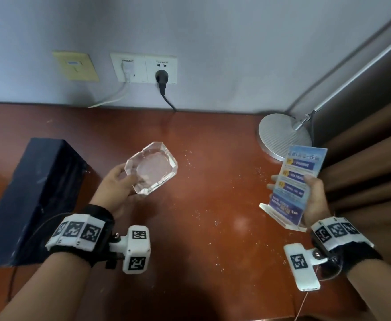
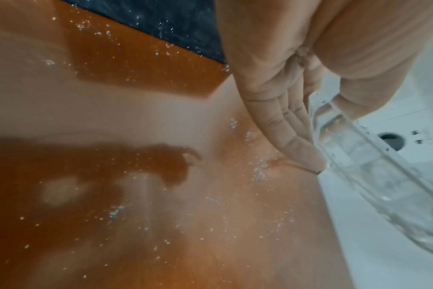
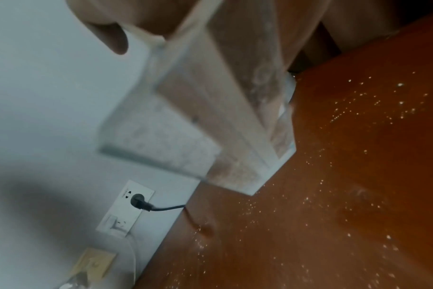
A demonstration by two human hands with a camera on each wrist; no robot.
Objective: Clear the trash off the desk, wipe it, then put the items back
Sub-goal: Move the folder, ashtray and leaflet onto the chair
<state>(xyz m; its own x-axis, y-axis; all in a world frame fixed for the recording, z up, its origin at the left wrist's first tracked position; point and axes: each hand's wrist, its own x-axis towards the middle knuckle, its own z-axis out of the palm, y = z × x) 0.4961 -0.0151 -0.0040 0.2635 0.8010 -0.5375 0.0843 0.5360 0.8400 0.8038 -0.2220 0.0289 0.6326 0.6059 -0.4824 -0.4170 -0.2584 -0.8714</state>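
My left hand grips a clear glass ashtray by its near edge, lifted and tilted above the red-brown desk. In the left wrist view the ashtray runs edge-on past my fingers. My right hand holds an acrylic sign stand with a blue printed card, thumb on the front, fingers behind, raised above the desk's right side. The stand fills the right wrist view, blurred. White crumbs speckle the desk.
A dark blue box lies on the desk at the left. A round silver lamp base stands at the back right, beside brown curtains. Wall sockets with a black plug and white cables sit on the wall behind.
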